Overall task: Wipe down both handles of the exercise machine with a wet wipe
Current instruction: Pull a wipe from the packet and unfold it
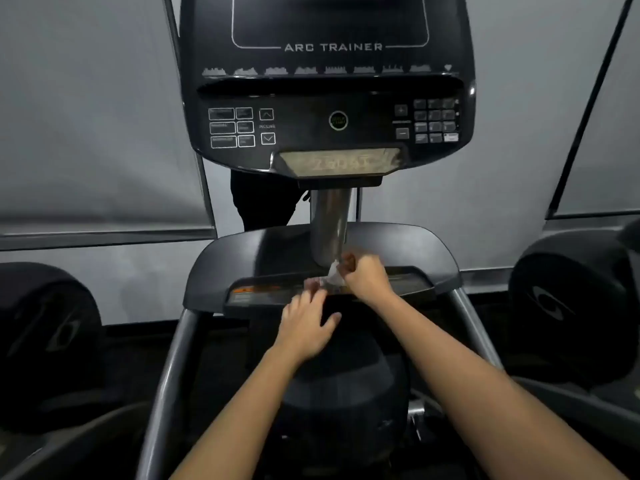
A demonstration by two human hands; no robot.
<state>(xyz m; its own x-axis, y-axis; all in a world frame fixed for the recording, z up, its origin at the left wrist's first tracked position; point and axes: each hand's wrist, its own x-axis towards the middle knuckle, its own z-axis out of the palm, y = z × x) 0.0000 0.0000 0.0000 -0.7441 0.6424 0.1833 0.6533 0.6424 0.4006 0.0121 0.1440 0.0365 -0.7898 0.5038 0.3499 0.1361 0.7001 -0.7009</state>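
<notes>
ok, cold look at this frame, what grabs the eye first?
The big dark console marked ARC TRAINER fills the top centre. Below it, at the foot of the metal post, the right hand pinches a white wipe while the left hand reaches for its lower edge. Grey handles run down both sides, untouched.

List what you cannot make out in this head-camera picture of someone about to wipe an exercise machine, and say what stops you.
- Wet wipe: mostly covered by the right hand; blurred.
- Left hand: fingertips smeared by motion, so its grip cannot be told.
- Handles: lower ends cut off by the bottom edge.
- Button labels on the console: too small and blurred.
- Screen: top cut off by the upper edge.
</notes>
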